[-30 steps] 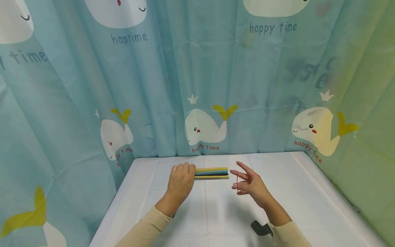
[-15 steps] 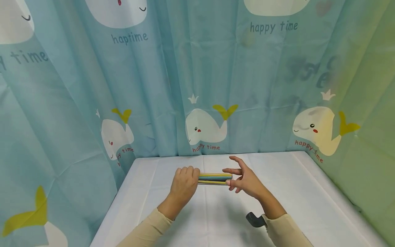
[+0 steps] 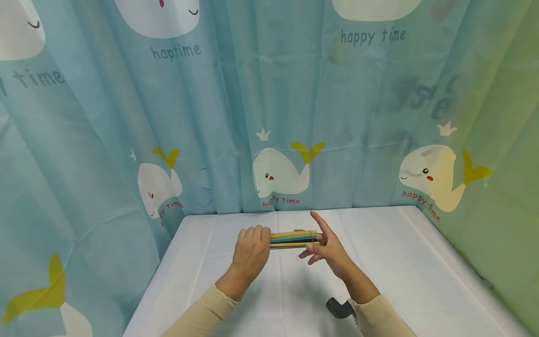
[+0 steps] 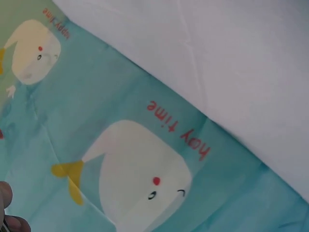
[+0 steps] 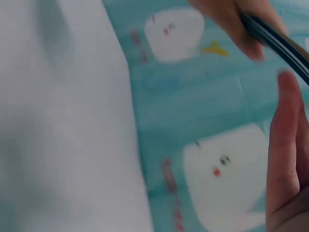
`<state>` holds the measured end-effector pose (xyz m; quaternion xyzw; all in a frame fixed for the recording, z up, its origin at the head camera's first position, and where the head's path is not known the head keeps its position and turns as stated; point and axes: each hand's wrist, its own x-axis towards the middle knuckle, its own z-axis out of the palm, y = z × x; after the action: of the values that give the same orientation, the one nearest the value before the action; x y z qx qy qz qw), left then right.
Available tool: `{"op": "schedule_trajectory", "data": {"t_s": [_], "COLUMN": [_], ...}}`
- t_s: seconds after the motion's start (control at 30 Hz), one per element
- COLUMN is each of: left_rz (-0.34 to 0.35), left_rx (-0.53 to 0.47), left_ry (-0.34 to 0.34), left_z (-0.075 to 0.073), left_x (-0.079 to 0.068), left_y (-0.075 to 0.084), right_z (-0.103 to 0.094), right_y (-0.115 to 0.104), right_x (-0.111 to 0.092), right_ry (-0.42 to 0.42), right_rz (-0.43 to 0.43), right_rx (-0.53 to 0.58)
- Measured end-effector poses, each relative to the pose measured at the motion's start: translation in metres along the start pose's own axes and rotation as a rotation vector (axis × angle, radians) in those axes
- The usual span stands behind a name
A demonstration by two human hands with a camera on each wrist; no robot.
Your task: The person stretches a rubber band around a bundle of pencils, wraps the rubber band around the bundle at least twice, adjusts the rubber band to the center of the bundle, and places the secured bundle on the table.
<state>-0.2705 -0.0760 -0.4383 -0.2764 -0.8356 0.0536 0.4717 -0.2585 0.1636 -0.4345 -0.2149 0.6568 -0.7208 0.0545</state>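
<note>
My left hand [image 3: 251, 250] grips a bundle of thin coloured sticks [image 3: 290, 237], yellow, teal and dark, held level above the white table. At the bundle's right end, my right hand [image 3: 332, 248] has its fingers spread, the index finger raised and the thumb in front of the sticks. A thin red rubber band [image 3: 313, 236] crosses the bundle near that end, by the thumb. In the right wrist view the sticks [image 5: 277, 41] run out of the left hand, and straight right fingers [image 5: 285, 145] stand below them. Only fingertips [image 4: 6, 195] of the left hand show in its wrist view.
A white cloth covers the table [image 3: 269, 290]. A blue curtain [image 3: 219, 117] with printed whales hangs along its back edge and left side, turning green on the right. A dark curved piece [image 3: 340, 308] sticks out by the right sleeve.
The right hand has moved left from beside the bundle to its end. The red band, earlier stretched between its fingers in the air, now lies across the sticks. The left hand keeps its grip.
</note>
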Motion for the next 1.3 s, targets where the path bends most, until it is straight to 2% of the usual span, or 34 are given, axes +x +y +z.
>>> {"op": "schedule_trajectory", "data": {"t_s": [0.13, 0.27, 0.37, 0.43, 0.47, 0.5, 0.53, 0.6, 0.67, 0.7, 0.77, 0.83, 0.9, 0.97, 1.03, 1.13, 1.23, 1.3], "left_rz": [-0.028, -0.061, -0.064, -0.071, -0.076, -0.082, -0.085, -0.084, -0.081, -0.080, -0.090, -0.110, -0.133, -0.170, -0.212, -0.257, -0.255, -0.242], "left_rx": [0.002, -0.013, -0.031, -0.029, -0.027, -0.025, -0.019, -0.020, -0.018, -0.013, -0.011, -0.018, -0.032, -0.055, -0.071, -0.099, -0.140, -0.159], "left_ry": [0.003, 0.042, 0.074, 0.082, 0.080, 0.074, 0.064, 0.037, -0.002, -0.023, -0.063, -0.091, -0.099, -0.071, -0.021, 0.069, 0.154, 0.203], "left_z": [-0.001, -0.002, -0.002, -0.002, -0.002, -0.001, -0.001, -0.001, -0.001, -0.001, -0.003, -0.004, -0.005, -0.007, -0.009, -0.012, -0.013, -0.013], "left_x": [0.005, 0.010, 0.013, 0.013, 0.014, 0.014, 0.014, 0.013, 0.014, 0.014, 0.016, 0.018, 0.020, 0.022, 0.024, 0.026, 0.029, 0.030], "left_y": [0.003, 0.006, 0.007, 0.008, 0.008, 0.008, 0.008, 0.009, 0.010, 0.011, 0.013, 0.014, 0.015, 0.014, 0.011, 0.008, 0.007, 0.006], "right_z": [0.025, 0.053, 0.072, 0.080, 0.083, 0.084, 0.083, 0.079, 0.074, 0.071, 0.066, 0.064, 0.066, 0.074, 0.086, 0.104, 0.111, 0.106], "right_y": [0.017, 0.034, 0.043, 0.046, 0.046, 0.046, 0.046, 0.041, 0.034, 0.030, 0.022, 0.018, 0.019, 0.025, 0.029, 0.027, 0.014, 0.003], "right_x": [0.000, -0.003, -0.009, -0.014, -0.017, -0.018, -0.018, -0.016, -0.012, -0.009, -0.006, -0.005, -0.007, -0.011, -0.017, -0.027, -0.033, -0.034], "right_ry": [0.052, 0.039, 0.048, 0.071, 0.078, 0.073, 0.068, 0.074, 0.127, 0.161, 0.245, 0.309, 0.355, 0.356, 0.319, 0.209, 0.111, 0.105], "right_rz": [-0.072, -0.062, -0.027, -0.066, -0.125, -0.226, -0.355, -0.669, -0.959, -1.067, -1.186, -1.213, -1.192, -1.100, -0.949, -0.665, -0.383, -0.264], "right_rx": [0.151, 0.233, 0.173, 0.086, 0.012, -0.074, -0.177, -0.438, -0.689, -0.794, -0.980, -1.089, -1.119, -1.016, -0.807, -0.327, 0.167, 0.395]}}
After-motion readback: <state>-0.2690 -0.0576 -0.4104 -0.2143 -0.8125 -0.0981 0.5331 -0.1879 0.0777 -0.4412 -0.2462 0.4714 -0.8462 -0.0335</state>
